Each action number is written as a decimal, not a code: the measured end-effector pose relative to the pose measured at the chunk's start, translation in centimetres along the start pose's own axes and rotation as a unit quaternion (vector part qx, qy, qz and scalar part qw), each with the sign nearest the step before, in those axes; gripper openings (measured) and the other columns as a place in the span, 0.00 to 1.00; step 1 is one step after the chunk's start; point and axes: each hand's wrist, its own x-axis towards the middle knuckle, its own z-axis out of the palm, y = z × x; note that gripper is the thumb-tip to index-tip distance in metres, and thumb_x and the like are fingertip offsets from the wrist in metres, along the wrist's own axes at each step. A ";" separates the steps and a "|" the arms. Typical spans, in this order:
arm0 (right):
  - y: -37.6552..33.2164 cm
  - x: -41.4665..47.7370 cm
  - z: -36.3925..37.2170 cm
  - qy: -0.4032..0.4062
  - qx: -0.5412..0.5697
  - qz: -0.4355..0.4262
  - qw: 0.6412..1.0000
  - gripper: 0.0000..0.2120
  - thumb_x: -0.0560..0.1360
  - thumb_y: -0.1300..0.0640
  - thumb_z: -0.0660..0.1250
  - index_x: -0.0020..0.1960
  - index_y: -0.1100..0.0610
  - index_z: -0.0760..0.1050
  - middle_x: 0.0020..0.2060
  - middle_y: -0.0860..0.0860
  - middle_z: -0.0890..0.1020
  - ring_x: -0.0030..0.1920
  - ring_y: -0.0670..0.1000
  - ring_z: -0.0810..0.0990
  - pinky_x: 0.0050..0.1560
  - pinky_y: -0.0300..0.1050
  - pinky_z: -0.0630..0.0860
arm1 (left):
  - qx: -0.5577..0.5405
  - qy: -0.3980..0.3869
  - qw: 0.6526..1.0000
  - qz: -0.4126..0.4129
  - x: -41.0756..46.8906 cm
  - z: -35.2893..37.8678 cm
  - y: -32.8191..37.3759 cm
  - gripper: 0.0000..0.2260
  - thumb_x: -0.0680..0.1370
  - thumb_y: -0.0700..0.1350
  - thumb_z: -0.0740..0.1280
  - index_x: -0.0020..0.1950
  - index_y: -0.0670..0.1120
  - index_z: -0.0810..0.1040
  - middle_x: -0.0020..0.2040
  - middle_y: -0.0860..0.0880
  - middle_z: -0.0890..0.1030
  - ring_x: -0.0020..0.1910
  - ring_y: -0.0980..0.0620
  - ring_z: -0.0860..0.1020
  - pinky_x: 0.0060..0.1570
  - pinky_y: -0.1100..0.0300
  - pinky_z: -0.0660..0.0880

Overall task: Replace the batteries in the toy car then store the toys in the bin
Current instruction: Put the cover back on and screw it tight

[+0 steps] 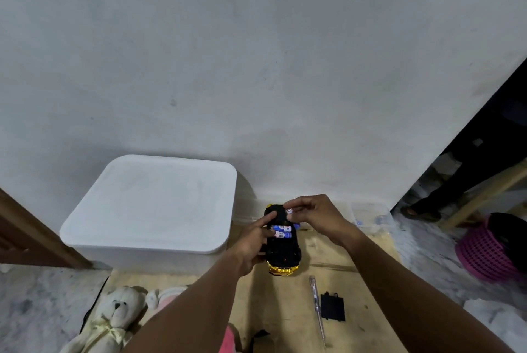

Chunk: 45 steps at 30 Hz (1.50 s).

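Head view looks down on the car (283, 250), which lies upside down with its long axis running away from me, gold bumper at the near end. My left hand (252, 243) grips it from its left side, fingers (268, 219) laid across the black underside beside the open battery bay. Two batteries (281, 231) sit in that bay, side by side, each lying across the car.

My right hand (318, 216) hovers over the far end of the car, thumb and fingertips pinching a third battery (289, 211). It sits just above and beyond the seated pair, close to the bay but not in it. My fingers hide most of it, so I cannot tell exactly how it is turned. I judge it must lie crosswise like the others and go down into the free slot at the far side of the bay. The right hand is the nearer one for that, wrist arched, palm down.

Nearer to me than the car, to its right, the cover (332, 307) and a screwdriver (317, 305) lie on the cardboard. The bin (154, 210), lid on, stands left of the car.
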 end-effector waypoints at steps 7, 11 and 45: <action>1.5 -0.7 0.9 0.062 -0.036 -0.013 0.997 0.11 0.63 0.63 0.82 0.42 0.61 0.83 0.37 0.58 0.85 0.39 0.52 0.84 0.43 0.46 0.82 | -0.031 -0.011 0.999 -0.002 -0.6 0.4 0.7 0.23 0.81 0.36 0.57 0.68 0.60 0.76 0.56 0.46 0.83 0.43 0.46 0.79 0.40 0.57 0.75; 2.4 -1.0 1.6 0.106 -0.088 -0.035 0.990 0.11 0.62 0.59 0.83 0.37 0.61 0.82 0.33 0.52 0.83 0.31 0.44 0.77 0.34 0.38 0.75 | -0.056 -0.008 0.998 0.002 -0.9 0.2 0.9 0.23 0.82 0.35 0.56 0.68 0.59 0.75 0.57 0.45 0.82 0.45 0.46 0.79 0.42 0.57 0.75; 2.6 -1.4 3.0 0.021 0.170 0.189 0.967 0.17 0.75 0.65 0.70 0.61 0.56 0.72 0.52 0.60 0.83 0.49 0.59 0.85 0.46 0.56 0.83 | -0.102 -0.013 0.994 0.039 -1.0 0.1 0.4 0.23 0.77 0.33 0.67 0.63 0.58 0.79 0.56 0.45 0.84 0.55 0.42 0.83 0.54 0.48 0.80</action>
